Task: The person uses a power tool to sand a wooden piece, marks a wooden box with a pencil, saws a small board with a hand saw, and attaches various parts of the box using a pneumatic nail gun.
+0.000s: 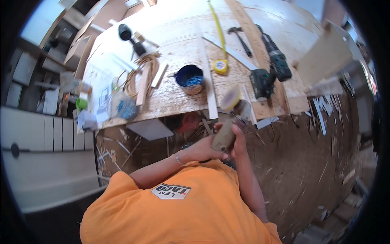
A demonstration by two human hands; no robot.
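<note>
In front of my chest, just off the table's near edge, I hold a dusty tan power tool (pixel 224 137) with a cylindrical body, which looks like a trim router. My left hand (pixel 203 149) is closed round its left side and lower end. On the other side, my right hand (pixel 239 141) grips the body with the fingers wrapped on it. Its far end is blurred against a clear and metal part. A round yellowish-rimmed disc (pixel 230 97) lies just beyond, close to the tool; I cannot tell whether it is attached.
On the wooden worktable (pixel 170 99) lie a blue-lined tub (pixel 190 81), a yellow tape measure (pixel 220 66), a hammer (pixel 243 40), a cordless drill (pixel 278 61), white strips and a coiled cord (pixel 152 67). A clear bag (pixel 124 106) sits near the left corner. Offcuts litter the brown floor (pixel 292 171).
</note>
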